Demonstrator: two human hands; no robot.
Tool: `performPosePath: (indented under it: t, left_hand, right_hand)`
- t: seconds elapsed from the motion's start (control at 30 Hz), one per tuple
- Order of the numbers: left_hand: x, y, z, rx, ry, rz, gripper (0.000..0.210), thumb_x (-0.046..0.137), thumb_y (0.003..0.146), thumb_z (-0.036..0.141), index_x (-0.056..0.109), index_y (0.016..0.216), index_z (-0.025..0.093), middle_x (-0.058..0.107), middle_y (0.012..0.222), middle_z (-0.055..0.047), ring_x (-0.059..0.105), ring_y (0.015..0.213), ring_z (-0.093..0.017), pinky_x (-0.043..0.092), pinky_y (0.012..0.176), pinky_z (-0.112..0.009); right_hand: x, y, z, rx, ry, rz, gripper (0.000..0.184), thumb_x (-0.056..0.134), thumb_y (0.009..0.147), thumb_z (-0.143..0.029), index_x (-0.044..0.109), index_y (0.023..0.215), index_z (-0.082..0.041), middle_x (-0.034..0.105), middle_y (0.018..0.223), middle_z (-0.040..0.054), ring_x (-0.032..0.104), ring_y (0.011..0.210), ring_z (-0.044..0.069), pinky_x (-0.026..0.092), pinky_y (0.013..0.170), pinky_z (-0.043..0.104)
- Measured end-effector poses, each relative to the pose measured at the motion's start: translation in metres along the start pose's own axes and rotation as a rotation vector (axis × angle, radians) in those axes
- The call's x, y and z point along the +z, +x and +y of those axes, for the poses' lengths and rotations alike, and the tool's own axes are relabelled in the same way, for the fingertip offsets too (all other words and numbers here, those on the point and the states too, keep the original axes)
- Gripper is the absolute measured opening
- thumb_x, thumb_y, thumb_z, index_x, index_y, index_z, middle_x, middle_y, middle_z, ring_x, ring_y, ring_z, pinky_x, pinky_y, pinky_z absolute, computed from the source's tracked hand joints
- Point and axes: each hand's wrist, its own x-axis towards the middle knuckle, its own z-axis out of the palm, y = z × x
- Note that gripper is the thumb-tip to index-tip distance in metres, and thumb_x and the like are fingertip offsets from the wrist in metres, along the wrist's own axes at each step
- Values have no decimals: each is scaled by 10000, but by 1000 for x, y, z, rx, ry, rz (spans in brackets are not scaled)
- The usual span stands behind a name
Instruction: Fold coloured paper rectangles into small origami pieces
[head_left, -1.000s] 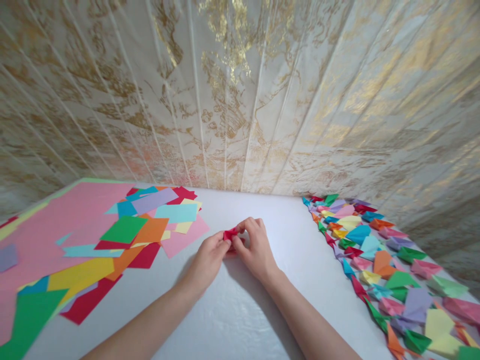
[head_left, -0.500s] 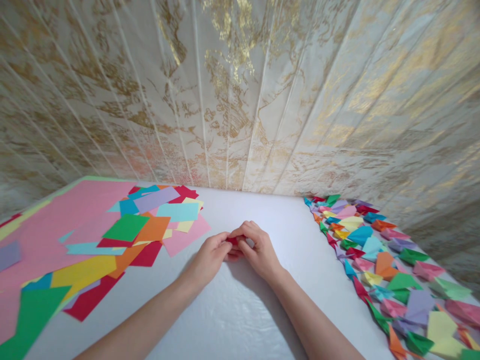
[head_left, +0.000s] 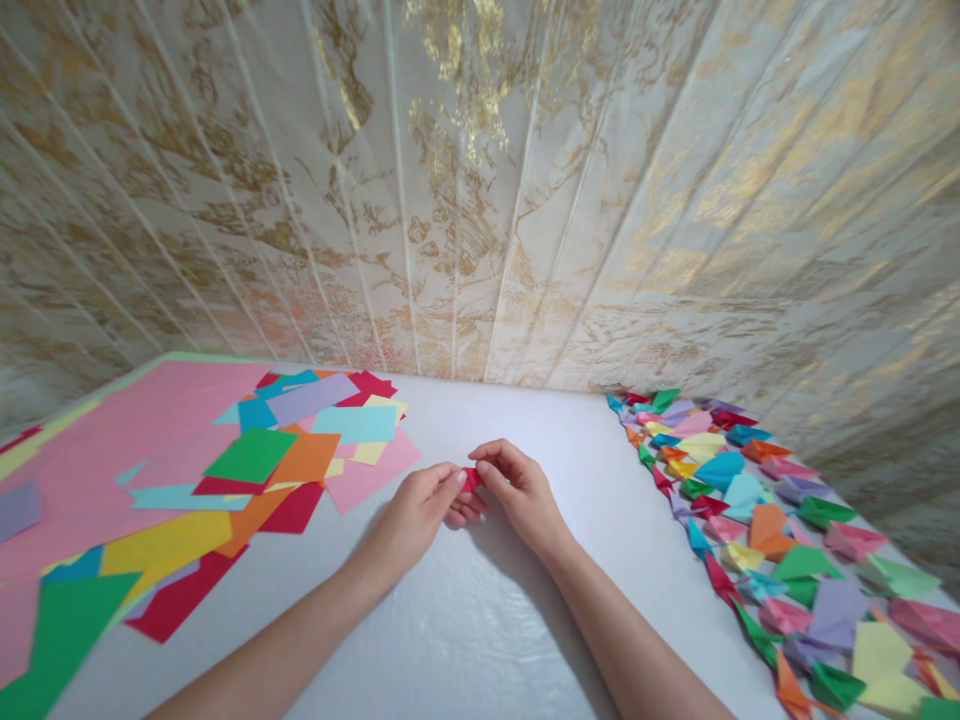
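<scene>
A small folded piece of red paper [head_left: 471, 479] is pinched between my two hands above the white table [head_left: 450, 630]. My left hand [head_left: 429, 500] grips its left side between thumb and fingers, with the other fingertips curled below. On the right side, the thumb and index finger of my right hand [head_left: 517, 490] close on it. Fingers cover part of the paper, so its full shape is hidden.
Loose sheets of coloured paper, among them a green sheet [head_left: 250, 455] and a large pink sheet [head_left: 150, 420], overlap on the left. Rows of small folded paper pieces [head_left: 750, 495] line the right side. Behind the table rises a gold-patterned curtain [head_left: 465, 200].
My right fingers have lifted and opened out a little, so more of the red paper shows between the hands. The sheets and folded pieces lie as before.
</scene>
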Motion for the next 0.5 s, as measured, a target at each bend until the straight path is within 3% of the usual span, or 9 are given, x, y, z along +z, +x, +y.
performPosePath:
  t: [0.3,0.5]
  left_hand:
    - [0,-4,8,62,105,8,356,479,906,494,601,824,170,744,715,-73,679,633,-188,497,591,-283]
    - [1,-6,12,121,224,41,350,401,941,455,550,762,194,721,666,-44,654,600,-166,494,581,-262]
  right_hand:
    - [1,2,1,-37,9,26,127,554,904,-325,614,977,-241,587,762,-11,562,710,172,449,708,314]
    - [-4,3,-4,-92,-115,28,199,469,975,-358,623,973,-233,623,892,26,580,842,193,452,802,339]
